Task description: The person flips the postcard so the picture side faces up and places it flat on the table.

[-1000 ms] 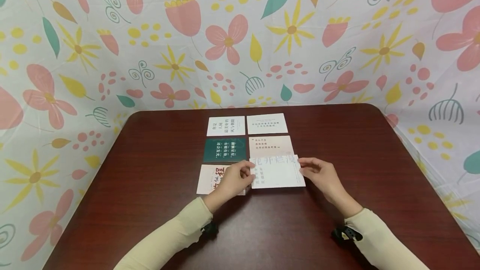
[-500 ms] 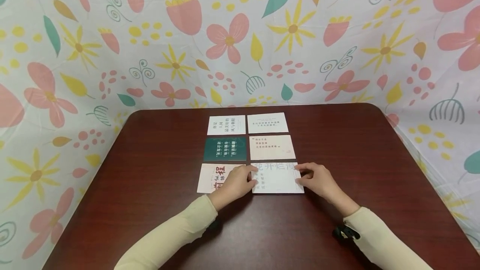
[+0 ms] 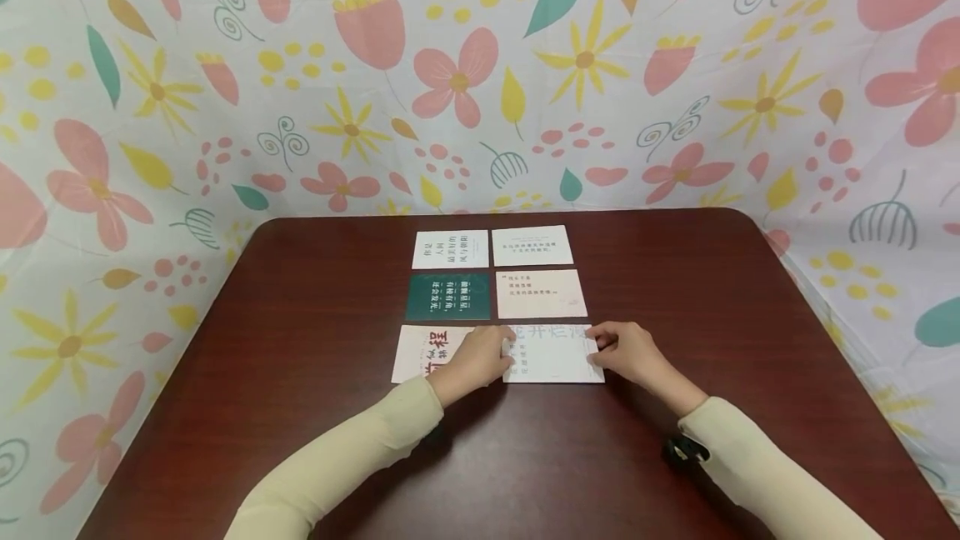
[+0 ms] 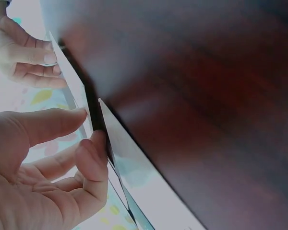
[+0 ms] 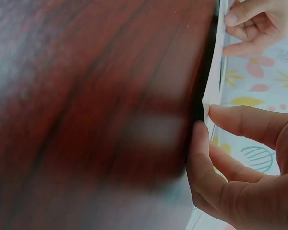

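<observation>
A white card with pale blue-grey writing lies at the near right of a group of cards, held between both hands. My left hand pinches its left edge, thumb on top, and covers part of a pink card with red writing. On the right edge, my right hand pinches with thumb and fingertips. Both wrist views show the white card almost edge-on, with a dark gap between it and the tabletop. In the right wrist view, one finger of the right hand is at the card's underside.
Beyond the hands lie a dark green card, a pale pink card and two white cards, one left and one right. The dark red wooden table meets a flower-patterned cloth behind it.
The white card has come nearer to the person and lower, uncovering the pale pink card behind it. Both hands moved with it, and in the last half second they shift only slightly.
</observation>
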`<state>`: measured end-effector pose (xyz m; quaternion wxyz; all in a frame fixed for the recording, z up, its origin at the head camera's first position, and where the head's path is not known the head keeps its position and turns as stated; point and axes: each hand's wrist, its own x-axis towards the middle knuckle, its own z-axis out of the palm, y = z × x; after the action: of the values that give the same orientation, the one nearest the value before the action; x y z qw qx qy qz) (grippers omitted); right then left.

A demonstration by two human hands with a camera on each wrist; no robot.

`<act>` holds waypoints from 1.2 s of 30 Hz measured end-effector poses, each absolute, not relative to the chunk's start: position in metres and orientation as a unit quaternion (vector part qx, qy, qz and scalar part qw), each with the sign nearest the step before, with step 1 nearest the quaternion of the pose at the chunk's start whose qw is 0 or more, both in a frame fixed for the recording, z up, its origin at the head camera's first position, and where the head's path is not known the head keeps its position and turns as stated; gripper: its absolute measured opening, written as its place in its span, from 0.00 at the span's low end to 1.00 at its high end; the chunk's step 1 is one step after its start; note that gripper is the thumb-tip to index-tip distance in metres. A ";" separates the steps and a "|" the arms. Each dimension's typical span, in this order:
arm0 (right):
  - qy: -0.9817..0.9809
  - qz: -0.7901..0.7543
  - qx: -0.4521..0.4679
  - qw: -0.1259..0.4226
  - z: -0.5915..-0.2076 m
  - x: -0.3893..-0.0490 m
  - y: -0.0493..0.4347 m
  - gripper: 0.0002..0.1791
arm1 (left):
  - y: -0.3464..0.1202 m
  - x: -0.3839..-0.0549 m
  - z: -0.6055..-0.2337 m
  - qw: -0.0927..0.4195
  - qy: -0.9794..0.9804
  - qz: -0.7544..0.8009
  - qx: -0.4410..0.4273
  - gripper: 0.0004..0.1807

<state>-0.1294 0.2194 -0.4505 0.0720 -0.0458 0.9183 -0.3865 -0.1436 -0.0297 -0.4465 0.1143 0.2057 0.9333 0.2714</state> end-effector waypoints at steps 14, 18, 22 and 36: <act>0.937 -0.331 -0.079 0.075 -0.441 -0.138 0.215 0.17 | -0.020 -0.149 -0.442 0.118 0.944 0.222 0.214 0.17; 0.942 -0.313 -0.093 0.079 -0.438 -0.137 0.215 0.18 | -0.016 -0.149 -0.440 0.136 0.944 0.215 0.209 0.17; 0.944 -0.304 -0.092 0.088 -0.437 -0.137 0.215 0.19 | -0.014 -0.147 -0.438 0.144 0.943 0.212 0.212 0.15; 0.944 -0.309 -0.079 0.080 -0.425 -0.131 0.217 0.18 | -0.024 -0.142 -0.432 0.119 0.934 0.274 0.197 0.23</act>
<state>-0.1310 0.2173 -0.4247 0.0801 -0.0795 0.9442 -0.3095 -0.1418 -0.0245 -0.4315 0.1195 0.1968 0.9336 0.2744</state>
